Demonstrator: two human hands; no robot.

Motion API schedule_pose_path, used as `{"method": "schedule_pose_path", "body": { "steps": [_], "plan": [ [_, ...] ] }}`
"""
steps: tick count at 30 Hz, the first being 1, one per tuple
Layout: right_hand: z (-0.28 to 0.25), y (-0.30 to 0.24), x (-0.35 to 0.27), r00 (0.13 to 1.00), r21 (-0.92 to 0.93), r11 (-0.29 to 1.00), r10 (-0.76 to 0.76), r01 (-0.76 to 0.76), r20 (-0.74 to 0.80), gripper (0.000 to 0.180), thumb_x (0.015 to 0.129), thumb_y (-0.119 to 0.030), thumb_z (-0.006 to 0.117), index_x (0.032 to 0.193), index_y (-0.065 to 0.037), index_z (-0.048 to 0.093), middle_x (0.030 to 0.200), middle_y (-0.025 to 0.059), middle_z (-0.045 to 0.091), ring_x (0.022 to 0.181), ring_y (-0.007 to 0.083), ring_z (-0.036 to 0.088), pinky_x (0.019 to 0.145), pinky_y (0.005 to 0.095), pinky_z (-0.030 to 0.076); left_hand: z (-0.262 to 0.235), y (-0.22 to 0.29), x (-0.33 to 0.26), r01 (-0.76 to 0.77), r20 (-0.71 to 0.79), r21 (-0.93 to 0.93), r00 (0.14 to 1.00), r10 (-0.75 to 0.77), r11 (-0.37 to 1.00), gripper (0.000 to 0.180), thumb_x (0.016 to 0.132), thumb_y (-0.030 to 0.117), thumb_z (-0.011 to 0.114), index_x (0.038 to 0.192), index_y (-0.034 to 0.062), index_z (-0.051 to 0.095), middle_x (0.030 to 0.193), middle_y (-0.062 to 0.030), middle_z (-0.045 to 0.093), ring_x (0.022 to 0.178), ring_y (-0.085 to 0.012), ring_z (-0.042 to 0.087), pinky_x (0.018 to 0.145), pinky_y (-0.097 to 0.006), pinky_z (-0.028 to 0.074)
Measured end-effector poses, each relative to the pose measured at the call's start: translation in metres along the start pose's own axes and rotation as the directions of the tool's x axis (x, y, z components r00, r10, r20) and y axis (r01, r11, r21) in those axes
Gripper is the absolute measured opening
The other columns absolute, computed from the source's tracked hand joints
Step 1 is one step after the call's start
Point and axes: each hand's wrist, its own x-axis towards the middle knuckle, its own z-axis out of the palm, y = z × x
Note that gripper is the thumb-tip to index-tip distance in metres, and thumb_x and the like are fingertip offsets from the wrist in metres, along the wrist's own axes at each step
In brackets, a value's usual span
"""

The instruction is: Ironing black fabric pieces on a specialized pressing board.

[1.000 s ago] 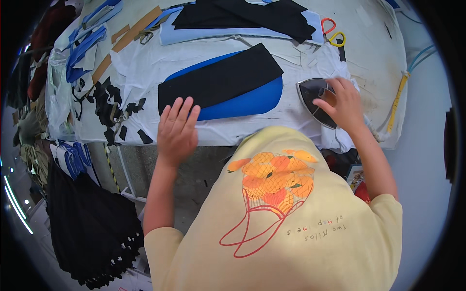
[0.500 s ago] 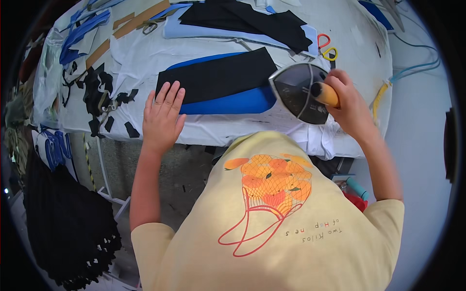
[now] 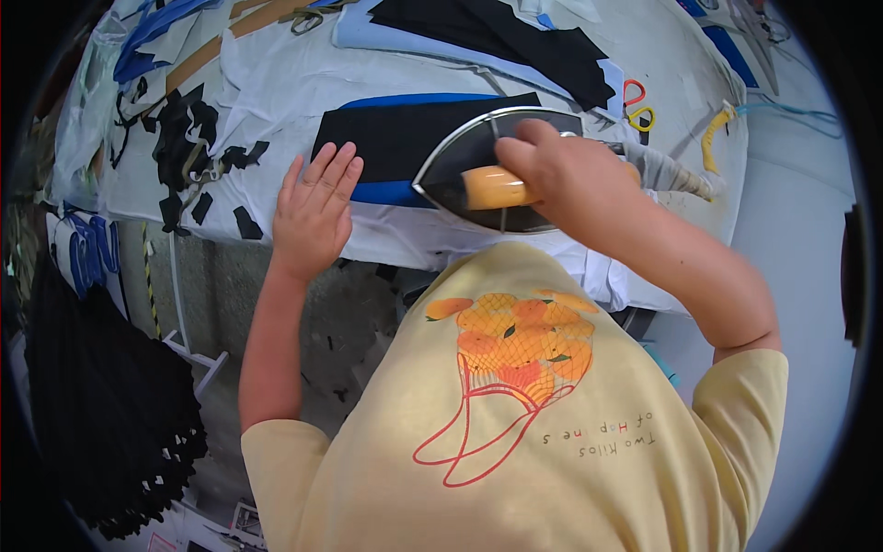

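Note:
My right hand [image 3: 561,170] is closed round the wooden handle of an iron [image 3: 451,175], whose dark soleplate housing with a silver rim covers the right part of a black fabric piece [image 3: 377,138]. Under that piece lies a blue panel [image 3: 391,193], its edges showing above and below. My left hand [image 3: 317,212] rests flat with fingers stretched, fingertips on the lower left corner of the black fabric. The right ends of both pieces are hidden by the iron and my right arm.
Black fabric pieces [image 3: 524,41] lie on light blue cloth [image 3: 395,35] at the back. Scissors [image 3: 635,101] with red and yellow handles are at the right. Black scraps [image 3: 179,129] are scattered at the left. A wrapped hose [image 3: 676,173] trails from the iron. Black cloth [image 3: 106,396] hangs lower left.
The iron has moved left, from beside the fabric's right end onto it, and its handle has turned. My left hand stays flat near the left end. The whole view has shifted slightly.

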Motion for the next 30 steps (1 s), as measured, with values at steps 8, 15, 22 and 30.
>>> {"method": "schedule_pose_path", "body": {
  "steps": [8,15,22,30],
  "plan": [
    [0.0,0.039,-0.04,0.958,0.14,0.951,0.283,-0.274,-0.046,0.034,0.077,-0.002,0.069,0.107,-0.011,0.055,0.108,0.0122,0.061,0.095,0.0364,0.064,0.078,0.0432,0.054,0.004,-0.006,0.0,-0.059,0.012,0.01,0.998,0.059,0.998,0.063,0.081,0.005,0.055,0.144,0.0054,0.045,0.153,-0.011,0.041,0.143,-0.0295,0.035,0.116,-0.052,0.023],
    [0.033,0.096,-0.097,0.838,0.271,0.806,0.546,-0.526,0.003,0.035,0.081,-0.014,0.074,0.109,-0.009,0.054,0.108,0.0134,0.061,0.1,0.0379,0.06,0.083,0.0432,0.049,0.001,-0.001,0.001,-0.035,-0.006,0.036,0.999,0.035,0.999,0.062,0.08,0.004,0.055,0.142,0.0098,0.05,0.15,-0.0055,0.046,0.141,-0.0244,0.04,0.115,-0.051,0.026],
    [0.124,0.117,-0.145,0.738,0.249,0.711,0.675,-0.657,0.022,0.044,0.076,-0.017,0.079,0.113,-0.01,0.056,0.118,0.0126,0.058,0.106,0.0386,0.06,0.086,0.0452,0.05,-0.015,-0.001,0.019,-0.108,-0.011,0.179,0.994,0.112,0.978,0.047,0.085,0.006,0.056,0.131,0.0133,0.059,0.138,-0.0041,0.056,0.128,-0.0235,0.051,0.111,-0.049,0.033],
    [0.104,0.094,-0.094,0.775,0.442,0.818,0.533,-0.368,-0.341,0.039,0.081,-0.042,0.075,0.09,-0.005,0.068,0.099,0.0136,0.063,0.092,0.0337,0.059,0.081,0.0425,0.046,-0.034,-0.014,0.03,-0.237,-0.035,0.15,0.969,0.245,0.96,0.031,0.079,0.006,0.06,0.11,0.0068,0.065,0.115,-0.0086,0.066,0.107,-0.0273,0.064,0.088,-0.041,0.051]
  ]
}}
